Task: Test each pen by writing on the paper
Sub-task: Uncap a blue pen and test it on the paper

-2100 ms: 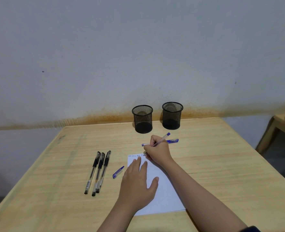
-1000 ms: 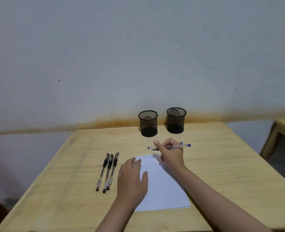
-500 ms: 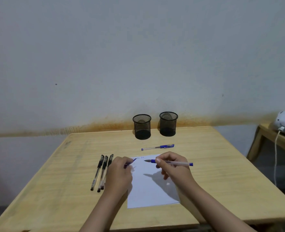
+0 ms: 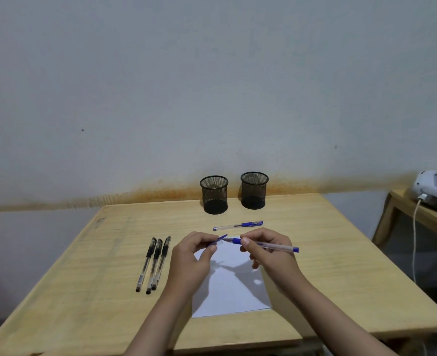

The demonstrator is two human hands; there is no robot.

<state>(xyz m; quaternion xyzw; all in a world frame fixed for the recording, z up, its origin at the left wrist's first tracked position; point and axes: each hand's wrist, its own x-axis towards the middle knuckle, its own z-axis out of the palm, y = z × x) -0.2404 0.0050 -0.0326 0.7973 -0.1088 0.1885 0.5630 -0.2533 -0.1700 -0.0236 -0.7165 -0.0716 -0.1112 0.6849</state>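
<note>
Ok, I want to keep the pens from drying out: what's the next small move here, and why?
Probably slide the blue cap, pinched in the left hand, onto the tip of the blue pen held in the right hand. Cap and bare tip already face each other just above the paper, nearly touching.

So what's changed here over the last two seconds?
The right hand stopped writing and lifted the blue pen off the paper. The left hand left the paper, picked up the cap and brings it to the tip. Black pens, the other blue pen and cups stayed put.
</note>
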